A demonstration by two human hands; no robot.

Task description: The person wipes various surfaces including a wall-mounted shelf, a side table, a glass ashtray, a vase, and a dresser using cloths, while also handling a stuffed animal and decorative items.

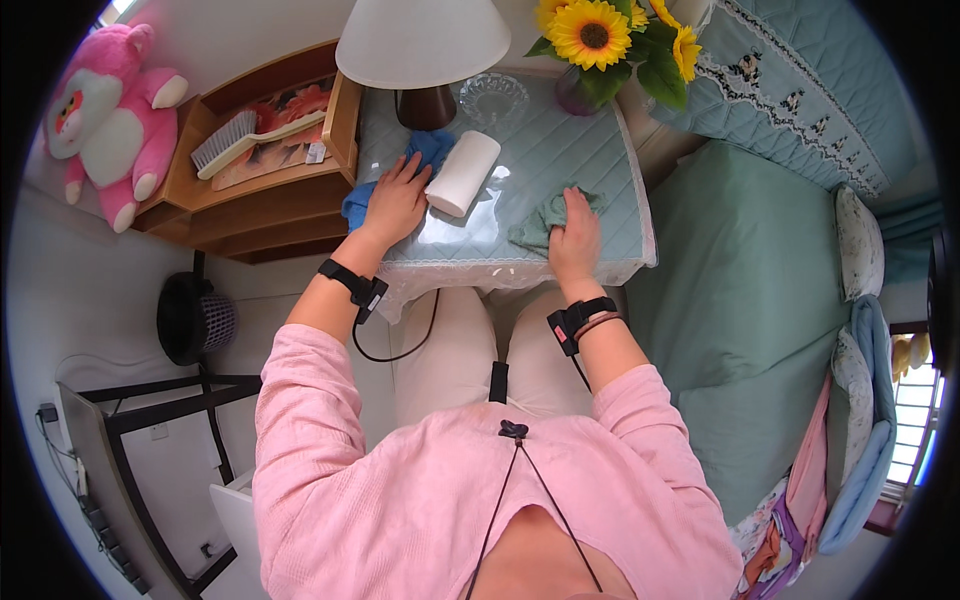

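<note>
My left hand (397, 200) lies with its fingers spread over a crumpled blue cloth (432, 147) at the left side of the small bedside table (510, 140). Right beside its fingertips a white paper roll (465, 174) lies on its side. My right hand (575, 240) presses on a green cloth (540, 222) near the table's front right, fingers close together on it. A quilted pale-blue cover with a lace edge and a shiny clear sheet cover the tabletop.
Behind the hands stand a lamp (424, 45), a glass ashtray (494, 97) and a vase of sunflowers (592, 38). On the left, a wooden shelf (270, 215) holds a white brush (240, 142); a pink plush toy (115, 120) sits beside it. A green-covered bed (740, 320) borders the right.
</note>
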